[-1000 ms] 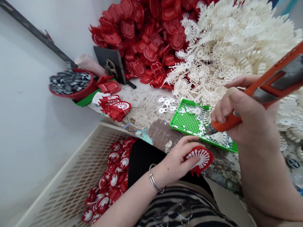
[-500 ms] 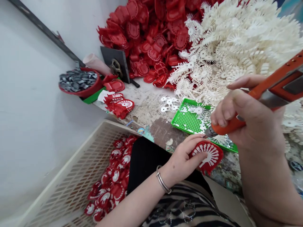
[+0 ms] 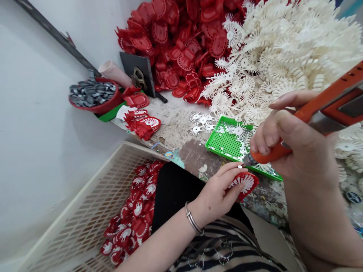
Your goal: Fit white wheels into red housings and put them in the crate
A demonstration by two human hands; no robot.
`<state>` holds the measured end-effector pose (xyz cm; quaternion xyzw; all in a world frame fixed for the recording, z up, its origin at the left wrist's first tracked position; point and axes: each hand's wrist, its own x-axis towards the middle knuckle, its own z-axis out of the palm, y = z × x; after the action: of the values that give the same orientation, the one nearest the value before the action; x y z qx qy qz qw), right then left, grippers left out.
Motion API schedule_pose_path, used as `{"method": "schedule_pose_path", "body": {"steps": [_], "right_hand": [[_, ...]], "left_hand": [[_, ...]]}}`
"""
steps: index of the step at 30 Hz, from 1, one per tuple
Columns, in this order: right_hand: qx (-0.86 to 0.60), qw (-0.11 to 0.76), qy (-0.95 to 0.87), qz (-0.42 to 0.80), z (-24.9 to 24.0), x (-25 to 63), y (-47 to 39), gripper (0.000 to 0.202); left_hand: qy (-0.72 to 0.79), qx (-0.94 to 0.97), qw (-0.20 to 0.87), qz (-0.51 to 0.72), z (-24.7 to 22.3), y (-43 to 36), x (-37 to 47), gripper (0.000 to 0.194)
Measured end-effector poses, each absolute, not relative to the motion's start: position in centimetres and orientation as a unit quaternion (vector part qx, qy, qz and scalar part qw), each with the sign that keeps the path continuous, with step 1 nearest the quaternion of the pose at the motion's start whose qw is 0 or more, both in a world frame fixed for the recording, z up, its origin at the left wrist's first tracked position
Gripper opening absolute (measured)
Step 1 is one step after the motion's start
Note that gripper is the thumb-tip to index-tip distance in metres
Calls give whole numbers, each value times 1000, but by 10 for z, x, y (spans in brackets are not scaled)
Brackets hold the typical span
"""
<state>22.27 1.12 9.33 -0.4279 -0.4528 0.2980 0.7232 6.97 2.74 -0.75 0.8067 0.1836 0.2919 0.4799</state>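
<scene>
While pinching a red, rounded plastic piece point(image 3: 249, 184) with white fan-shaped spokes point(image 3: 246, 183) between thumb and fingers of the nearly closed left hand point(image 3: 214, 192), in the near centre, grips an orange-and-grey power screwdriver point(image 3: 317, 107) in the tightly curled right hand point(image 3: 300, 139), on the right. Points the metal nose point(image 3: 249, 160) toward the left fingers, near a shallow, green, perforated plastic tray point(image 3: 224, 142).
</scene>
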Motion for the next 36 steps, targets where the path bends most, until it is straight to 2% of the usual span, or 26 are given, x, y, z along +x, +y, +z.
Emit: {"method": "schedule_pose_path", "body": {"steps": [13,19,24,27,30,36], "right_hand": [[-432,713,-450,321,91,216,10,16],[-451,698,-453,322,91,216,11,19],[-440,715,-452,301,93,220,12,16],[-430,714,-453,317,96,221,10,13],[-410,703,-463,351,97,221,8,14],[-398,699,-454,383,91,213,11,15]], "left_hand": [[174,829,446,290,-10,28,65,33],[184,818,476,267,-10,29,63,33],[258,738,573,247,-4,28,64,31],[350,570,704,239,1,27,67,29],[369,397,796,270,6,28,70,25],[354,322,828,292,11,28,74,18]]}}
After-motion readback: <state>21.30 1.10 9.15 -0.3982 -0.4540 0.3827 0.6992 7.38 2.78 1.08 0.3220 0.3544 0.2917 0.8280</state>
